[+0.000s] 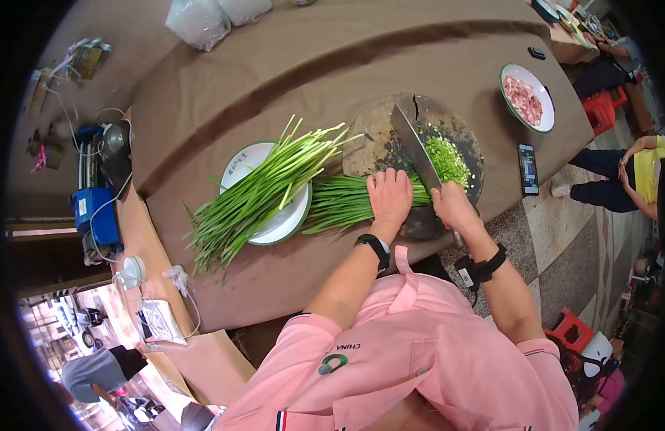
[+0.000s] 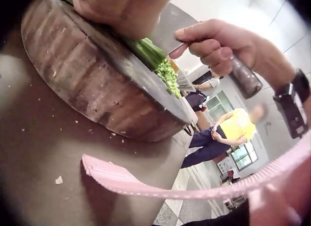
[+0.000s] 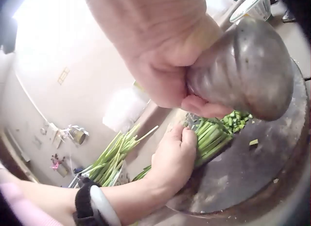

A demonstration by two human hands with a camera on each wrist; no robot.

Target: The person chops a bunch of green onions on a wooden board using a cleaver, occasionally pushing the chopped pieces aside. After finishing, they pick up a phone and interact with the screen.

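Note:
My left hand (image 1: 390,195) holds down a bunch of green chives (image 1: 339,202) on a round wooden chopping block (image 1: 368,122), its fingers curled over the stalks. With my right hand (image 1: 453,208) I grip a cleaver (image 1: 413,146) by its metal handle (image 3: 238,65). The broad blade stands at the cut end of the bunch, just right of my left fingers. Beyond the blade lies a heap of finely chopped chives (image 1: 447,158). In the left wrist view, chopped bits (image 2: 167,78) lie near the block's edge.
Left of the block, more long chives (image 1: 257,190) lie across a white dish (image 1: 278,226). A bowl of minced meat (image 1: 523,100) and a phone (image 1: 528,170) are on the brown-covered table (image 1: 289,79) to the right. A person in yellow (image 1: 645,169) stands past the table's right edge.

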